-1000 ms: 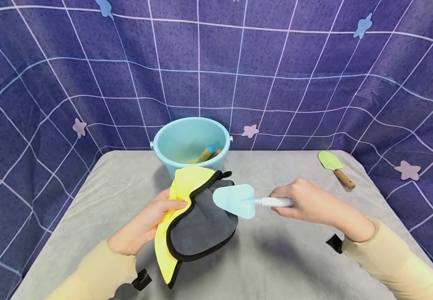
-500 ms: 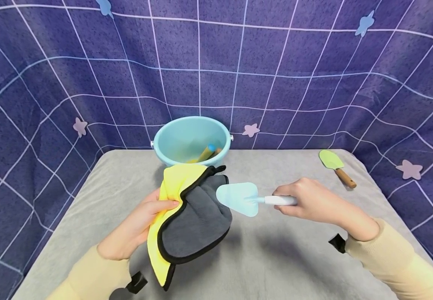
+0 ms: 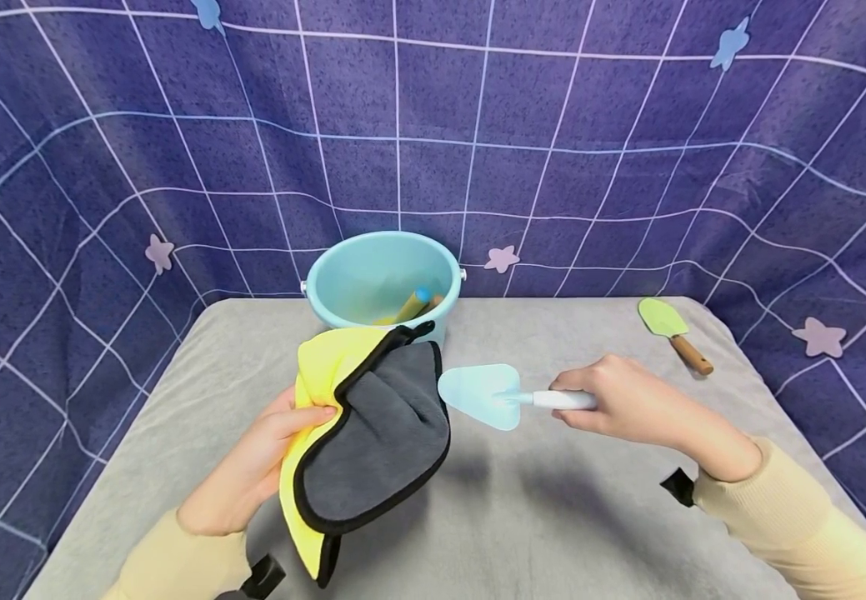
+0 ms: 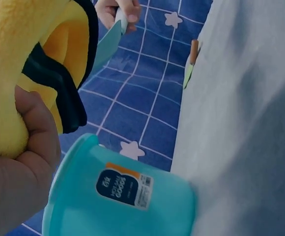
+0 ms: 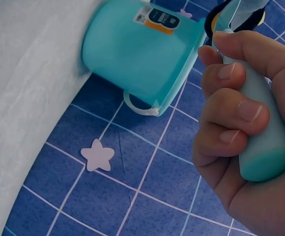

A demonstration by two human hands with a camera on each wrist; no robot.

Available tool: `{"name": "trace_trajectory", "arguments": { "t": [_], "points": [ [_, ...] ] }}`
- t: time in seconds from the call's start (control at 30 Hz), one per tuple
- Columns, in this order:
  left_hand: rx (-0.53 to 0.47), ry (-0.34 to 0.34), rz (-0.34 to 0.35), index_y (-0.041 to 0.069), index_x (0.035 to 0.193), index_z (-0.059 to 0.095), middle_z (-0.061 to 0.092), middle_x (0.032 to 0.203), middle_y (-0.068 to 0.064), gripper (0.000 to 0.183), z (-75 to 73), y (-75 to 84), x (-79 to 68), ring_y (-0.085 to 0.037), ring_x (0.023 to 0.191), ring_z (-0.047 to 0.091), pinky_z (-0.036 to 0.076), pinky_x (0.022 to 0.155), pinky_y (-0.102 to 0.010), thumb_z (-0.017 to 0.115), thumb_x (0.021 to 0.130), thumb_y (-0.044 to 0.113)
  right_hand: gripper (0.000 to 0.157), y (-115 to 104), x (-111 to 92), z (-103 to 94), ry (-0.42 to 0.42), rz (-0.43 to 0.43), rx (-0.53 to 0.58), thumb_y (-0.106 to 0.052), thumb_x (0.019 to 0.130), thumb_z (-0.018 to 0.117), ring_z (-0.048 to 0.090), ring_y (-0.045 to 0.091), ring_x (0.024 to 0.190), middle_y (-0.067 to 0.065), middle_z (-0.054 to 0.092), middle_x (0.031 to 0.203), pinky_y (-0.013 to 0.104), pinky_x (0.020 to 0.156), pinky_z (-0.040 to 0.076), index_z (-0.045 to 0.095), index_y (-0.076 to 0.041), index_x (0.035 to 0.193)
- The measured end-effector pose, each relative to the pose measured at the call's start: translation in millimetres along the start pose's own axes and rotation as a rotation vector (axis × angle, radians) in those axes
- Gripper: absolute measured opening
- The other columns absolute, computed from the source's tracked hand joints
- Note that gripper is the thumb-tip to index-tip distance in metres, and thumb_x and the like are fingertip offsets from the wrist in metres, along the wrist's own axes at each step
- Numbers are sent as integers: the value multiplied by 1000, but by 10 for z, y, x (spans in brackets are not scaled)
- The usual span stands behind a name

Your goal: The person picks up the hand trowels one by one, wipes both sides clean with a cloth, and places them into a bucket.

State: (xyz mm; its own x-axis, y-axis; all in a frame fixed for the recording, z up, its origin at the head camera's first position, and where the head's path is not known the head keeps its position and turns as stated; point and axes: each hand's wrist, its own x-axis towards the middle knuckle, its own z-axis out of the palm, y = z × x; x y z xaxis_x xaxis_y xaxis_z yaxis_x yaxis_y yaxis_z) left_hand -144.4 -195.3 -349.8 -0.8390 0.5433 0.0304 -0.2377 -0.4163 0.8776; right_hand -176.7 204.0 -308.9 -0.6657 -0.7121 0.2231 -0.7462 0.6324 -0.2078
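My left hand [image 3: 256, 454] pinches a folded microfibre cloth [image 3: 380, 433], yellow on one side and grey on the other, with black edging. It hangs above the table in front of the bucket. My right hand [image 3: 628, 408] grips a light blue trowel [image 3: 481, 396] by its pale handle, the blade pointing left. The blade's tip lies right at the cloth's grey edge in the head view. In the right wrist view, fingers curl round the trowel's handle [image 5: 260, 98], which ends in teal. The left wrist view shows the cloth's yellow side [image 4: 5, 88] bunched above the thumb.
A light blue bucket [image 3: 357, 271] stands at the back, holding a yellow-green thing with a blue end [image 3: 412, 307] and other partly hidden things. A green trowel [image 3: 676, 333] with a wooden handle lies at the back right of the grey-covered table [image 3: 553, 517]. Purple gridded fabric [image 3: 523, 117] hangs behind.
My left hand has moved left and slightly down with the cloth. The trowel has shifted slightly right, and its blade, which overlapped the cloth before, now meets only its edge in view.
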Motion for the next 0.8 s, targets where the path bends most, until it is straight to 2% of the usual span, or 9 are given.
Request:
{"name": "trace_trajectory", "arguments": {
  "t": [0.33, 0.57, 0.8],
  "points": [
    [27, 53, -21, 8, 108, 54, 65, 98, -3, 22, -115, -91, 3, -15, 91, 66, 55, 78, -28, 40, 95, -3, 10, -10, -15, -26, 0, 33, -23, -18, 78, 72, 38, -5, 53, -22, 46, 61, 17, 47, 35, 66, -25, 82],
    [82, 123, -113, 8, 110, 50, 65, 97, -2, 18, -135, -219, 83, -14, 90, 66, 55, 79, -29, 47, 94, 1, 8, -13, -7, -30, 7, 24, -11, -20, 80, 71, 38, -5, 53, -22, 46, 61, 17, 47, 36, 66, -25, 83],
    [193, 119, -220, 2, 129, 39, 64, 106, -3, 39, -68, -314, 230, -15, 95, 66, 54, 83, -31, 52, 92, 4, 6, -34, 16, -54, 1, 9, -2, -21, 82, 70, 39, -5, 53, -21, 48, 62, 17, 47, 36, 66, -25, 84]
  ]
}}
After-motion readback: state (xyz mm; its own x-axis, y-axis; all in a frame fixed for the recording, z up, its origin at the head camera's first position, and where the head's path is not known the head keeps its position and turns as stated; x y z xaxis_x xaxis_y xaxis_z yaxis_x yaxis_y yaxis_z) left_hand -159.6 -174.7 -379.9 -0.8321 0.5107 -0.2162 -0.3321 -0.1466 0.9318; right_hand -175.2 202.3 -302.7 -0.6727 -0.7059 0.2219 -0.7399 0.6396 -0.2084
